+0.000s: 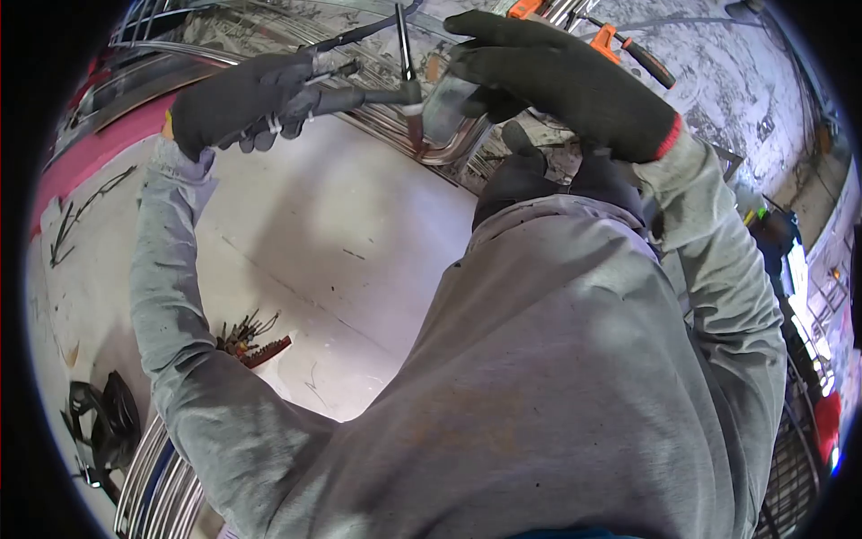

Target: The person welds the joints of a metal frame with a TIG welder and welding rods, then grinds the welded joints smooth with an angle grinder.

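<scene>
My left hand (247, 101), in a dark glove, is closed around the handle of a TIG welding torch (364, 97). The torch head lies to the right of the fist, with a long, slim back end pointing up and a reddish-brown nozzle pointing down. My right hand (557, 81), gloved with a red cuff, is held to the right of the torch head. Its fingers stretch left, slightly apart, toward the torch. Just below those fingertips shows a pale grey, smooth surface (446, 110), partly covered by the glove.
Bent metal rods (462, 144) lie behind the torch on a stained surface. An orange clamp (620, 45) with a dark handle sits at upper right. A pale board (323, 225) spreads below my left hand. A red-edged bundle of thin pieces (256, 341) lies near my left elbow.
</scene>
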